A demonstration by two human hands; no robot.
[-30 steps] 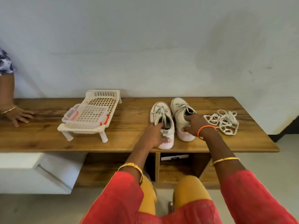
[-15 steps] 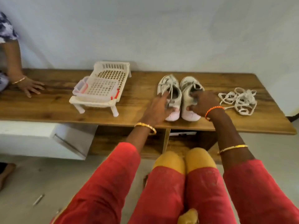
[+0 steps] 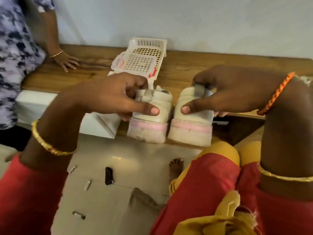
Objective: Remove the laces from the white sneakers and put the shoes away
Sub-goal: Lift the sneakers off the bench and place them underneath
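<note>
From the head camera, both hands are up close and each one grips a white sneaker by its heel. The left hand curls round the heel of the left sneaker, thumb pressed flat on the back of it and fingers hooked over the collar near the pull tab. The right hand holds the right sneaker the same way, thumb on the heel and fingers over the top edge. The two shoes sit side by side, heels toward the camera, their pink-edged soles nearly touching. They hang at the near edge of the wooden bench; whether the soles touch it I cannot tell.

Farther back on the bench, just behind the left hand, stands a white plastic basket with a grid bottom and red clips. At the far right edge, behind the right wrist, a scrap of the white laces peeks out, mostly hidden. On the far left, another person's hand rests flat on the bench top.

Below, on the pale floor, lies a small dark object among a few small light bits, too blurred to name.
</note>
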